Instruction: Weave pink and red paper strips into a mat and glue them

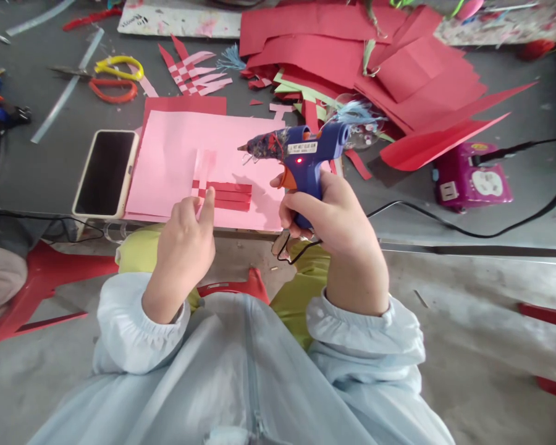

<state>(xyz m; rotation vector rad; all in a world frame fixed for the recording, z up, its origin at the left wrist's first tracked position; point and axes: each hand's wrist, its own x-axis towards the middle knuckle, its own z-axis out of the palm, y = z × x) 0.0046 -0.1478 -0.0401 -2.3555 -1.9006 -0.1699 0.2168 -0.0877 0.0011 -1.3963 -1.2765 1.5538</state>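
While my right fingers (301,204) grip the blue plastic glue gun (308,167), my left fingers (207,209) curl except the index, outstretched on red-and-pink woven paper strips (232,196), seemingly steadying them.

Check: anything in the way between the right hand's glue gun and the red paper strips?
Nothing visible: only bare pink sheet shows between the glue gun tip and the red paper strips. The left hand, index fingertip at the strips' left end, sits beside that path.

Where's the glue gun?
Head view, just right of centre: the glue gun is in the right hand, tip pointing left over the pink sheet.
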